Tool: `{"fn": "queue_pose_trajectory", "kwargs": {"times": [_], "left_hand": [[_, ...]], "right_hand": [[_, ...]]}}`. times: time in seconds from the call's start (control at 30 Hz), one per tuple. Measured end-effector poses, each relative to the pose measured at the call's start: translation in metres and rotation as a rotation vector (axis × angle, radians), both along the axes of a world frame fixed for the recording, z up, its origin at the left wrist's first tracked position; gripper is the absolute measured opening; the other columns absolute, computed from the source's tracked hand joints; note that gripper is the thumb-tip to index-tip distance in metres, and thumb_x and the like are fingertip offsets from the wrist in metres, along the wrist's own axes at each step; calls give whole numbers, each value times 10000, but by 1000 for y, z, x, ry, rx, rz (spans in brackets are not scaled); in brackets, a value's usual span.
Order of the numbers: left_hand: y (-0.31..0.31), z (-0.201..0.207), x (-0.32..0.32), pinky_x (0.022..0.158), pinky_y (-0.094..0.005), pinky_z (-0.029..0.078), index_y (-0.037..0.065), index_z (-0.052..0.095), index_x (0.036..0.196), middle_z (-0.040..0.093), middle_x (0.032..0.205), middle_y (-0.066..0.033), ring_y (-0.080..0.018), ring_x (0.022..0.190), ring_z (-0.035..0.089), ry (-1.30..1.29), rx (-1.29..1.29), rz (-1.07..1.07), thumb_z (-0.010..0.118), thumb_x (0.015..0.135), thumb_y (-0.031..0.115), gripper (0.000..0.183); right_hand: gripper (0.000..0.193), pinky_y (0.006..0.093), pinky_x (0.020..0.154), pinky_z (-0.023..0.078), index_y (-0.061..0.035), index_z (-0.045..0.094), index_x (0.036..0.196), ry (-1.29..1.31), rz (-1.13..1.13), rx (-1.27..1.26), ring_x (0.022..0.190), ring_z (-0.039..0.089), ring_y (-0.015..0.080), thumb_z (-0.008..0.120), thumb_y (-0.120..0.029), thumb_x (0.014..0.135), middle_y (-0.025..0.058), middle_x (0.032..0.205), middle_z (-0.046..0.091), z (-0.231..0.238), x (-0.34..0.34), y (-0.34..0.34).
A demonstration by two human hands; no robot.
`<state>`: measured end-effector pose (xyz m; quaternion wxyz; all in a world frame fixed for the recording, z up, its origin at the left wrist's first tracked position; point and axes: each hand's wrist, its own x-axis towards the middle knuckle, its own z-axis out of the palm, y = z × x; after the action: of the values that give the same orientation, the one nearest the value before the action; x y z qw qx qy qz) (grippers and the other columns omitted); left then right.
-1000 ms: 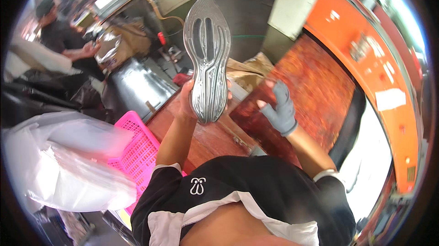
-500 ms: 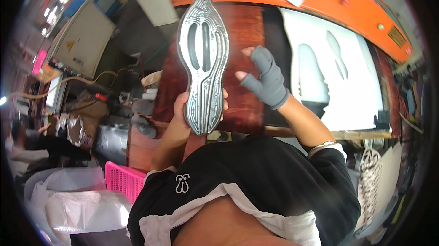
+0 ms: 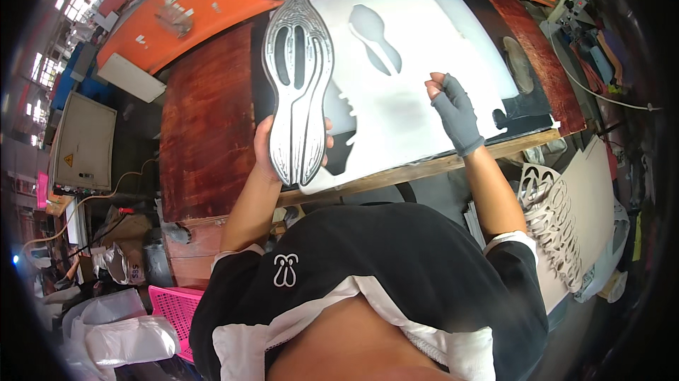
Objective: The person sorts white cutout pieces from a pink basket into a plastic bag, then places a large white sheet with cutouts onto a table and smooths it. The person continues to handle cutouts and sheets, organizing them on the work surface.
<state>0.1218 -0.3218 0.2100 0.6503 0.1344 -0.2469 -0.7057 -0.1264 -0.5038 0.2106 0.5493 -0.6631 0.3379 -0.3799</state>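
Note:
My left hand (image 3: 264,147) grips the lower half of a silvery, shoe-shaped cutting die (image 3: 286,112). The die stands long end away from me, with two long slots in its upper part and narrow ridged lines below. Behind it, a white sheet (image 3: 424,45) lies on a black board, partly covered by the die. A shoe-shaped hole (image 3: 368,24) shows in the sheet, and its left edge is jagged. Over the sheet's right part is my right hand (image 3: 456,116), in a grey fingerless glove. Its bare fingertips are bent but apart, with nothing visible in them.
An orange machine beam (image 3: 191,6) spans the back. Left of the die lies a dark red board (image 3: 205,119). A grey cabinet (image 3: 85,140) stands farther left, a pink basket (image 3: 173,310) lower left. At right hangs beige cut-out scrap (image 3: 555,225) beside cardboard-like sheets (image 3: 590,197).
The view has swung right. The die has moved from the dark red board to the white sheet's left side, still in my left hand. My right hand has moved over the sheet, its fingers more bent.

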Motion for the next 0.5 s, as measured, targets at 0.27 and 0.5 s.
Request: {"fn": "queue_pose_trajectory", "kwargs": {"times": [0.27,0.5], "left_hand": [[-92,-6,-29,654,-463,532,-38,351,1248,480,1088,-264,-371,936,551,17,105,-151,354,831,480,665],[-174,-29,-23,696,-510,501,6,327,1285,437,1166,-292,-401,996,509,106,82,-243,348,844,464,635]], "right_hand": [[376,243,838,402,36,485,1139,52,-82,89,931,522,133,541,-210,860,72,1011,567,-25,-39,-66],[395,222,778,398,31,487,1129,157,-171,51,866,490,103,552,-240,850,50,941,550,-47,-67,-118]]}}
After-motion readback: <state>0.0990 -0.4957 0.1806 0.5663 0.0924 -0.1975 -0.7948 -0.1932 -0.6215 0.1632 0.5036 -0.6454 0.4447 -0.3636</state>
